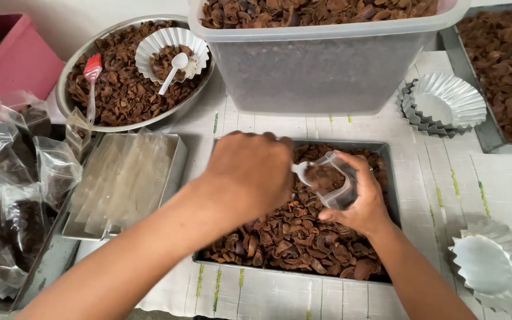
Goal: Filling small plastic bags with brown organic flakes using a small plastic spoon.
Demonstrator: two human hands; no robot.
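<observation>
My left hand (249, 173) grasps a white spoon (299, 170), tipping brown chips into the clear bag (336, 181) my right hand (360, 198) grips above the tray (384, 155). Bag mouth's narrow; chips could spill beside it.

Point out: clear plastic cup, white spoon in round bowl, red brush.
clear plastic cup (340, 185), head view, its side wall
white spoon (174, 70), head view, mid-handle
red brush (93, 66), head view, red bristle head
</observation>
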